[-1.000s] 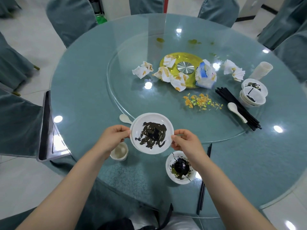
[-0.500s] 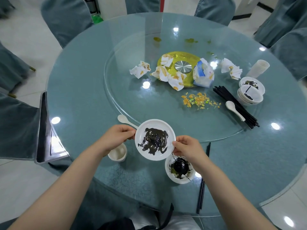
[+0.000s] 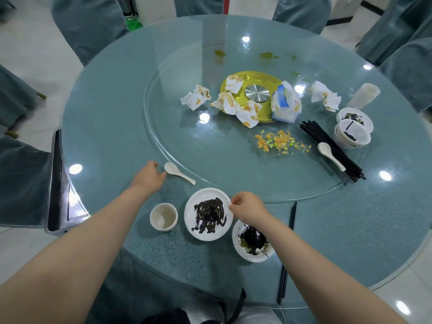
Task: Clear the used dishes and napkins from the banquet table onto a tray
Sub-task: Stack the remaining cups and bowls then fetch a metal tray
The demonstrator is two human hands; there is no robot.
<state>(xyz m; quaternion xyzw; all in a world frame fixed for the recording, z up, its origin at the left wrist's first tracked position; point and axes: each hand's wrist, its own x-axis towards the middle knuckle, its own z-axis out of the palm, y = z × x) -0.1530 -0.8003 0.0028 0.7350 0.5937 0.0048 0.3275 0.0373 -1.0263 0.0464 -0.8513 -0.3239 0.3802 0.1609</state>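
Note:
A white plate (image 3: 208, 232) smeared with dark sauce sits near the front edge of the round glass table (image 3: 112, 127). My right hand (image 3: 247, 208) pinches its right rim. My left hand (image 3: 148, 176) is off the plate, fingers loosely out, its fingertips at the bowl of a white spoon (image 3: 178, 174) lying at the turntable's edge. A small white cup (image 3: 163, 216) stands left of the plate, and a sauce-stained bowl (image 3: 252, 242) sits right of it, partly under my right wrist. A dark tray (image 3: 58, 183) rests on a chair at the left.
Crumpled stained napkins (image 3: 236, 106) and a tissue pack (image 3: 286, 105) lie around the yellow hub (image 3: 254, 78). Food crumbs (image 3: 280, 142), black chopsticks (image 3: 332, 150), a second spoon (image 3: 330, 155), stacked bowls (image 3: 353, 134) and stacked cups (image 3: 365, 94) sit at the right. Two chopsticks (image 3: 287, 253) lie near me.
The plate has come toward me, down beside the cup. My left hand let go of it and moved up-left to the spoon. My right hand keeps its hold on the rim.

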